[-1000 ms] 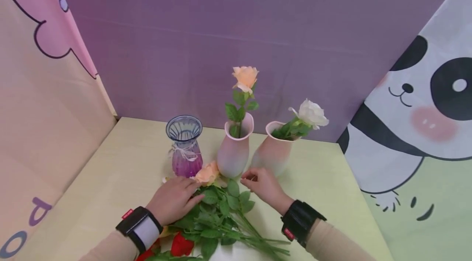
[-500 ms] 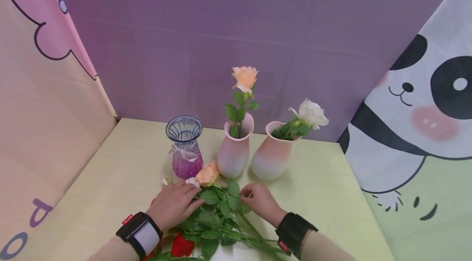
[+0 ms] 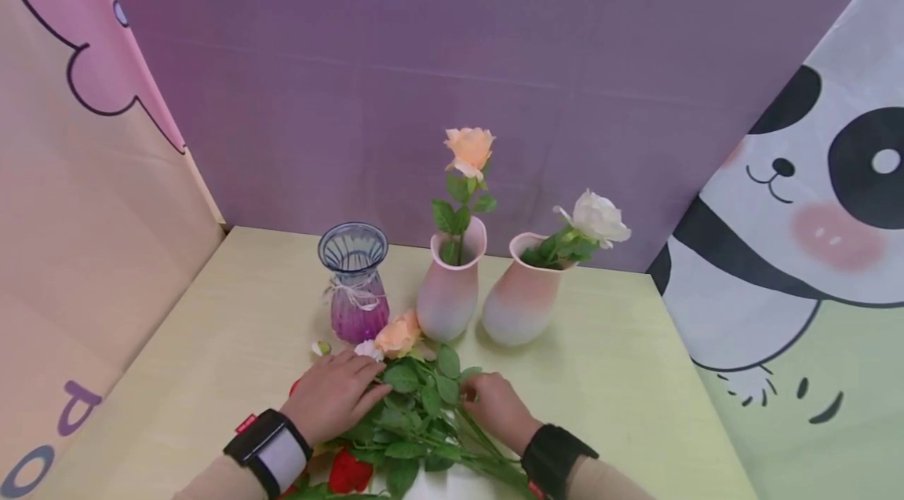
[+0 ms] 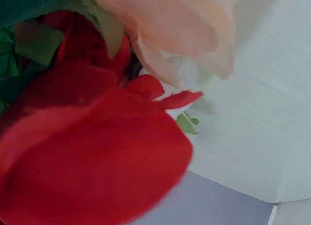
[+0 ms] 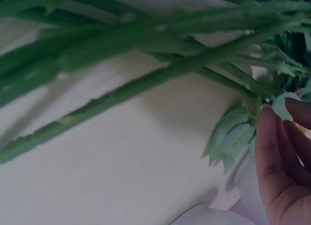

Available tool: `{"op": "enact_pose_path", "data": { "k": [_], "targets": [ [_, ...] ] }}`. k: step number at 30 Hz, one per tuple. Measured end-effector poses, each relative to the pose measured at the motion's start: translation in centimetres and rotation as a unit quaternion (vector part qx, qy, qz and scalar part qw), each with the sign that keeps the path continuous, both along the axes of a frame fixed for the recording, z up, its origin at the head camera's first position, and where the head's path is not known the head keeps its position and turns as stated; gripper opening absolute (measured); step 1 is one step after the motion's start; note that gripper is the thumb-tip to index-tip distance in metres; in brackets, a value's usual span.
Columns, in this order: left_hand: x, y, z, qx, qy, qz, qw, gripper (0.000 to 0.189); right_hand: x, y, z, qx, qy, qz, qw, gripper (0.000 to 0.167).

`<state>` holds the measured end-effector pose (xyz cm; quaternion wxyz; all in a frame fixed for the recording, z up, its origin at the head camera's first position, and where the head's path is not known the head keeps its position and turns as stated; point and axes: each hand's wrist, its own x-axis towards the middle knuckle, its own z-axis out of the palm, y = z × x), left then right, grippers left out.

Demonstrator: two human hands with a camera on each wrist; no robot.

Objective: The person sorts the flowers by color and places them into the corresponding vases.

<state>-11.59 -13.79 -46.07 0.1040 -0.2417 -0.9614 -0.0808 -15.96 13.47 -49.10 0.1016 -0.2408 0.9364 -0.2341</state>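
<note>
My left hand lies over a bunch of roses, its fingers straight across the leaves. Close by its fingertips is a peach rose. A red rose fills much of the left wrist view, and another peach rose bloom hangs above it. At the bunch's right side is my right hand, with loosely bent fingers among the leaves. In the right wrist view its fingertips stand beside a leaf, below several thick green stems; thumb and fingers are apart there.
Behind the bunch stand a blue-purple glass vase, a pink-white vase with one peach rose, and a leaning pink vase holding a white rose. A purple backdrop rises behind the table.
My right hand has come down and slightly toward me, from in front of the leaning vase to the leaves and stems. The left hand has shifted slightly down and otherwise stays on the bunch.
</note>
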Motion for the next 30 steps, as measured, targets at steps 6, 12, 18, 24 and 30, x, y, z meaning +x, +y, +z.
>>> {"op": "enact_pose_path", "data": {
  "k": [6,12,18,24,30],
  "targets": [
    [0.1,-0.1,0.0,0.002,-0.010,0.002,0.9999,0.040,0.4,-0.3,-1.0,0.034,0.041,0.003,0.9986,0.011],
    [0.1,0.0,-0.4,0.008,-0.017,0.009,0.9998,0.039,0.9,-0.5,-1.8,0.070,0.056,0.007,0.9960,0.007],
    [0.0,0.0,-0.5,0.004,-0.020,0.014,0.9997,0.041,1.0,-0.7,-2.0,0.086,0.077,0.003,0.9933,0.010],
    [0.1,0.0,-0.4,0.003,-0.021,0.013,0.9997,0.041,1.0,-0.6,-2.0,0.068,0.060,-0.007,0.9959,0.015],
    [0.1,0.0,-0.3,0.002,-0.012,0.007,0.9999,0.041,0.8,-0.5,-1.8,0.040,0.025,-0.019,0.9987,0.019]
  ]
}}
